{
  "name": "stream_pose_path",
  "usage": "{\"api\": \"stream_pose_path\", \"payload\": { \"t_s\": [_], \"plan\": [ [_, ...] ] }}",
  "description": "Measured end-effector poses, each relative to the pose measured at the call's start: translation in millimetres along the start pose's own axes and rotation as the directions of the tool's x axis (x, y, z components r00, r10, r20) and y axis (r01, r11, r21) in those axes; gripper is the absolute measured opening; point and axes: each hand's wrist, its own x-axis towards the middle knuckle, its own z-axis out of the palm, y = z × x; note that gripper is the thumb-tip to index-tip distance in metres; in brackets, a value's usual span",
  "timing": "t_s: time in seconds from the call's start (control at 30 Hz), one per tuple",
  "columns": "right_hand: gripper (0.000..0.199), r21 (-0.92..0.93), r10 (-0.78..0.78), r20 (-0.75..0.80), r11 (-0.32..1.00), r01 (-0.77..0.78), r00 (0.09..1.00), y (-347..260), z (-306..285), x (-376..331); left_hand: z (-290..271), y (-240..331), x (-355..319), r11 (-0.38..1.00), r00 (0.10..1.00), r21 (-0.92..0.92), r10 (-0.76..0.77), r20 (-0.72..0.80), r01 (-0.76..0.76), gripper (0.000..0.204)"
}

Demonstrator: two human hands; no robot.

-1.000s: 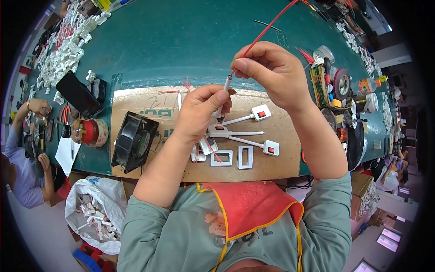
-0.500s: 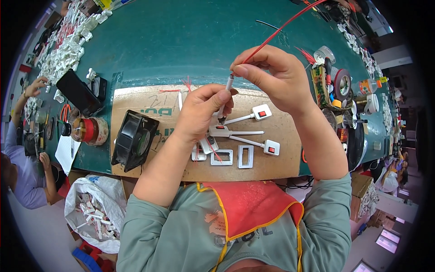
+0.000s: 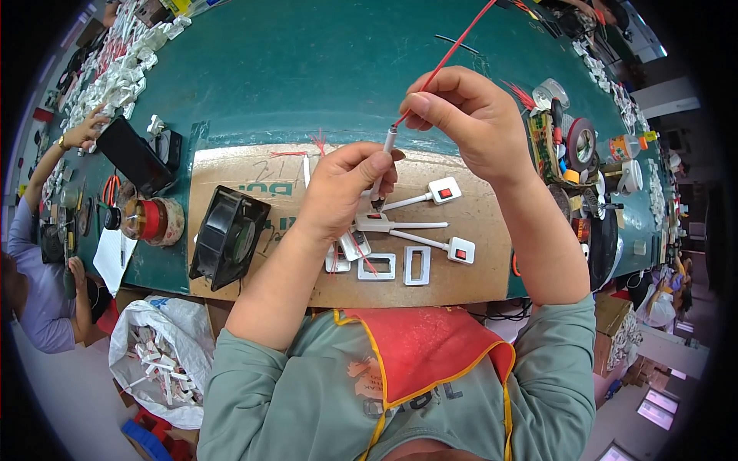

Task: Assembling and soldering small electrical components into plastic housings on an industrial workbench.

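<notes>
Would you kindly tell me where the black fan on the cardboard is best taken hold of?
Grip the black fan by its square frame, from above, across two opposite outer edges. It leans tilted on the cardboard, its top edge raised and free, and the open middle gives no safe hold.

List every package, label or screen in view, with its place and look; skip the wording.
Cardboard sheet: flat on the green table under the hands, brown, green print.
Dark slab, maybe a phone: far left, black, blank.
White plastic bag: below table edge, holds white parts.
</notes>
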Motion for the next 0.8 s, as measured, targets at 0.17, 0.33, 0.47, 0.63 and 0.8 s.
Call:
{"api": "stream_pose_path", "payload": {
  "t_s": [0.17,0.33,0.47,0.63,0.8],
  "plan": [
    [0.024,-0.067,0.04,0.037,0.997,-0.038,0.998,-1.2,-0.6,6.2,-1.2,-1.9,0.1,1.0,1.0,0.014,-0.004,0.016,0.003,0.029],
    [0.02,-0.197,0.219,0.187,0.963,-0.182,0.957,4.9,-1.6,7.7,-2.0,0.2,0.2,0.999,0.999,-0.024,-0.037,0.008,0.037,0.028],
    [0.027,-0.201,0.22,0.185,0.963,-0.182,0.958,-2.1,-4.1,13.0,0.4,1.3,-1.0,0.998,0.998,-0.024,-0.055,0.023,0.055,0.028],
    [0.032,0.026,0.203,0.222,0.976,-0.214,0.954,-8.8,-8.0,26.0,0.6,1.7,-1.9,0.995,0.996,-0.027,-0.094,-0.002,0.094,0.028],
    [0.028,-0.033,0.172,0.19,0.985,-0.169,0.967,-3.8,-2.9,30.9,-1.0,2.4,-0.5,0.994,0.995,-0.046,-0.096,0.007,0.096,0.029]
  ]
}}
